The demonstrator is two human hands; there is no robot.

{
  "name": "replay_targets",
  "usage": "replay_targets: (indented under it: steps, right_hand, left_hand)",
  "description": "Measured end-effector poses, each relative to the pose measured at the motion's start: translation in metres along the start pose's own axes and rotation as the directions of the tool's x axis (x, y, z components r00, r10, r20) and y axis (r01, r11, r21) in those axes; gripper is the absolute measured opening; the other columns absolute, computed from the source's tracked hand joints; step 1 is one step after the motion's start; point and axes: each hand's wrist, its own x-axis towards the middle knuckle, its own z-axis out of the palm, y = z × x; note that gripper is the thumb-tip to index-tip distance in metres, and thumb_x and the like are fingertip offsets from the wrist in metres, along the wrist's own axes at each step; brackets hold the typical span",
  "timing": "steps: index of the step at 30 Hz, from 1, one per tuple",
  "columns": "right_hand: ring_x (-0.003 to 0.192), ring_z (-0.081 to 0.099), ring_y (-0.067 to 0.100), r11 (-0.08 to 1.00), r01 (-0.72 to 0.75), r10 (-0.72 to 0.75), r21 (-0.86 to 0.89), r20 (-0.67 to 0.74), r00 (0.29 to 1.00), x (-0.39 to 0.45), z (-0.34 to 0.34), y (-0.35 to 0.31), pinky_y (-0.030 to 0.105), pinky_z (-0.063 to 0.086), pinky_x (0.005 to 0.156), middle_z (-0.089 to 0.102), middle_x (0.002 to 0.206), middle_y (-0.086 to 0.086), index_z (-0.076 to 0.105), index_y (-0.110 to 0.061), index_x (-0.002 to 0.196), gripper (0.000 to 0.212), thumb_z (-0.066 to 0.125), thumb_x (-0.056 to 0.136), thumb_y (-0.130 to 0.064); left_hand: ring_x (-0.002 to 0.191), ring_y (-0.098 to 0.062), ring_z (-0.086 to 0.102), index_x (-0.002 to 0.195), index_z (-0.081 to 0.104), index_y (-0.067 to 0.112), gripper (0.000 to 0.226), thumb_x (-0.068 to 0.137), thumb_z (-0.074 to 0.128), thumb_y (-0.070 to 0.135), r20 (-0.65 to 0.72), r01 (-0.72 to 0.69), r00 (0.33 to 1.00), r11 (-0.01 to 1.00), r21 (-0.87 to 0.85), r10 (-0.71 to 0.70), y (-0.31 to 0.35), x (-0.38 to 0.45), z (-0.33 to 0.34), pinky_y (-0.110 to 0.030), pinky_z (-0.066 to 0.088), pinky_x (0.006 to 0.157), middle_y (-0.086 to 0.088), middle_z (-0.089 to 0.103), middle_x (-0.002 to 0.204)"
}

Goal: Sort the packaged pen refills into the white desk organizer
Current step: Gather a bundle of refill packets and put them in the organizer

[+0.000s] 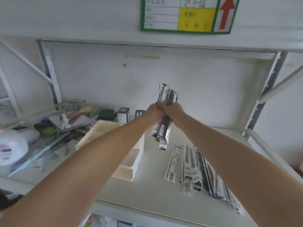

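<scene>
Both hands grip one upright bundle of packaged pen refills [164, 128] above the shelf, my left hand [153, 112] and my right hand [173, 111] pressed together around its middle. The packs are narrow, clear and black-and-white. The white desk organizer [131, 161] stands on the shelf below and to the left of the bundle, partly hidden by my left forearm. A fanned row of several more refill packs [196, 167] lies flat on the shelf at the right, partly under my right forearm.
Clutter fills the shelf's left side: a spiral notebook [55, 141], a grey pouch [73, 122], glass jars [72, 105], small black boxes [114, 113], a white container [9, 149]. Metal uprights [265, 95] frame the shelf; a green-bordered label [188, 13] hangs above.
</scene>
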Motion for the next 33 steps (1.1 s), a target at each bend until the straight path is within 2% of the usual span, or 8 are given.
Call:
replay_targets:
  steps: [3, 8, 12, 16, 22, 25, 30, 33]
  right_hand:
    - [0.102, 0.066, 0.033, 0.988, 0.146, -0.144, 0.052, -0.042, 0.989, 0.000, 0.029, -0.044, 0.040, 0.054, 0.092, 0.062, 0.119, 0.020, 0.060, 0.005, 0.117, 0.062, 0.069, 0.076, -0.041]
    - [0.089, 0.069, 0.030, 0.965, 0.214, -0.221, 0.155, 0.034, 0.975, -0.005, 0.089, -0.086, 0.037, 0.057, 0.082, 0.070, 0.092, 0.019, 0.058, -0.011, 0.072, 0.033, 0.073, 0.073, -0.041]
    - [0.071, 0.062, 0.021, 0.961, 0.213, -0.244, 0.178, 0.171, 0.955, -0.002, 0.133, -0.080, 0.031, 0.054, 0.072, 0.061, 0.070, 0.006, 0.060, -0.009, 0.076, 0.034, 0.067, 0.079, -0.042]
    - [0.081, 0.054, 0.022, 0.967, 0.215, -0.237, 0.138, 0.170, 0.957, 0.006, 0.173, -0.056, 0.031, 0.043, 0.072, 0.055, 0.081, 0.006, 0.054, 0.005, 0.118, 0.057, 0.049, 0.090, -0.045]
    - [0.080, 0.052, 0.017, 0.963, 0.237, -0.245, 0.129, 0.044, 0.969, 0.012, 0.195, -0.027, 0.031, 0.047, 0.080, 0.052, 0.084, 0.001, 0.049, -0.015, 0.094, 0.033, 0.028, 0.098, -0.040]
    - [0.067, 0.056, 0.008, 0.961, 0.266, -0.270, 0.076, 0.041, 0.962, 0.011, 0.188, -0.018, 0.009, 0.049, 0.058, 0.055, 0.074, -0.005, 0.046, -0.025, 0.074, 0.033, 0.026, 0.101, -0.028]
    - [0.103, 0.064, 0.027, 0.959, 0.283, -0.284, 0.030, 0.059, 0.957, 0.011, 0.172, -0.015, 0.039, 0.051, 0.094, 0.067, 0.104, 0.012, 0.057, -0.015, 0.100, 0.034, 0.029, 0.099, -0.035]
    - [0.104, 0.064, 0.030, 0.971, 0.236, -0.229, -0.041, 0.134, 0.964, 0.007, 0.172, -0.001, 0.039, 0.053, 0.089, 0.066, 0.099, 0.009, 0.056, -0.021, 0.089, 0.035, 0.025, 0.099, -0.034]
  left_hand:
    - [0.120, -0.039, 0.053, 0.131, 0.044, -0.007, 0.037, 0.097, 0.032, 0.000, -0.070, -0.114, 0.993, 0.964, -0.242, 0.099, 0.023, 0.000, -0.041, -0.037, 0.052, 0.086, -0.028, 0.055, 0.125]
    - [0.070, -0.012, 0.060, 0.105, 0.041, 0.013, 0.026, 0.090, 0.035, -0.007, -0.164, -0.234, 0.964, 0.959, -0.160, 0.208, 0.015, 0.011, -0.120, -0.015, 0.052, 0.045, -0.006, 0.058, 0.083]
    - [0.080, -0.011, 0.061, 0.100, 0.045, 0.019, 0.029, 0.086, 0.048, -0.006, -0.176, -0.275, 0.955, 0.936, -0.221, 0.239, -0.024, 0.022, -0.167, -0.015, 0.051, 0.058, 0.001, 0.062, 0.085]
    - [0.101, -0.013, 0.061, 0.113, 0.052, 0.027, 0.039, 0.081, 0.064, 0.007, -0.111, -0.227, 0.973, 0.906, -0.358, 0.201, -0.069, 0.035, -0.194, -0.020, 0.048, 0.071, 0.010, 0.066, 0.098]
    - [0.129, -0.026, 0.047, 0.141, 0.033, 0.013, 0.120, 0.040, 0.078, 0.060, -0.068, -0.163, 0.986, 0.942, -0.293, 0.150, -0.098, 0.036, -0.197, -0.045, 0.037, 0.109, -0.011, 0.050, 0.140]
    - [0.110, -0.025, 0.064, 0.114, 0.056, 0.018, 0.075, 0.049, 0.078, 0.048, 0.034, -0.211, 0.972, 0.931, -0.297, 0.231, -0.107, 0.040, -0.201, -0.036, 0.053, 0.091, -0.006, 0.069, 0.111]
    - [0.094, -0.011, 0.069, 0.096, 0.058, 0.031, 0.047, 0.055, 0.078, 0.041, 0.130, -0.255, 0.943, 0.914, -0.315, 0.308, -0.106, 0.042, -0.205, -0.020, 0.054, 0.073, 0.003, 0.073, 0.095]
    - [0.088, -0.001, 0.066, 0.103, 0.059, 0.028, 0.039, 0.070, 0.076, 0.018, 0.165, -0.268, 0.939, 0.942, -0.202, 0.302, -0.109, 0.041, -0.205, -0.009, 0.052, 0.067, 0.011, 0.069, 0.093]
